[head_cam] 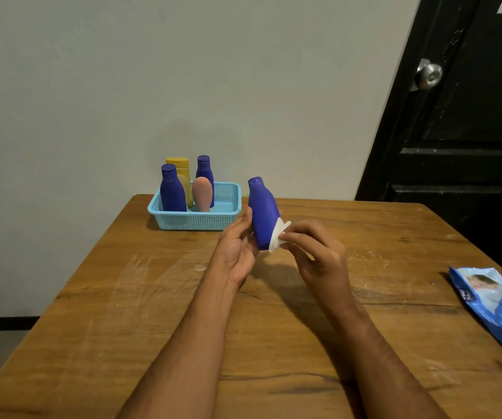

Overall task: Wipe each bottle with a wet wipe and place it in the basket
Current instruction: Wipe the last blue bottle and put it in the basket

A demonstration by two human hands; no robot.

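Observation:
My left hand (239,247) holds a blue bottle (262,211) above the table, cap pointing up and slightly left. My right hand (319,251) pinches a white wet wipe (278,237) against the bottle's lower right side. Behind them a light blue basket (228,219) stands at the far table edge. It holds two blue bottles (172,189) (205,172), a yellow bottle (180,167) and a pink bottle (202,193), all upright in its left half.
A blue pack of wet wipes (497,306) lies at the table's right edge. The wooden table (122,313) stands against a grey wall. A black door with a metal knob (429,74) is at the right.

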